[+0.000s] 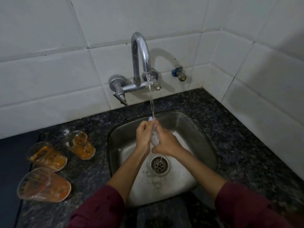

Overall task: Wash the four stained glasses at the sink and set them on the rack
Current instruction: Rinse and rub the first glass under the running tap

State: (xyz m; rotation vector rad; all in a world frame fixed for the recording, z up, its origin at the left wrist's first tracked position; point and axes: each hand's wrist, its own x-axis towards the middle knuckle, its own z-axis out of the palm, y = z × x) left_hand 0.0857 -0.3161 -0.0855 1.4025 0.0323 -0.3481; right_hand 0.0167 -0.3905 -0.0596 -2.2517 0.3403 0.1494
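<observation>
Three glasses stained orange lie on their sides on the dark granite counter left of the sink: one at the back [81,145], one in the middle [46,156], one nearest me [44,185]. Over the steel sink [205,137], my left hand [144,137] and my right hand [166,143] press together around a clear, foamy glass [155,140]. It is mostly hidden between my palms. Water from the tap [139,55] runs onto my fingertips and the glass. No rack is in view.
The drain [159,165] sits below my hands in the wet basin. A tap handle [120,97] juts out at the left of the faucet, and a small blue valve [179,73] is on the tiled wall. A dark flat surface [11,162] borders the counter's left.
</observation>
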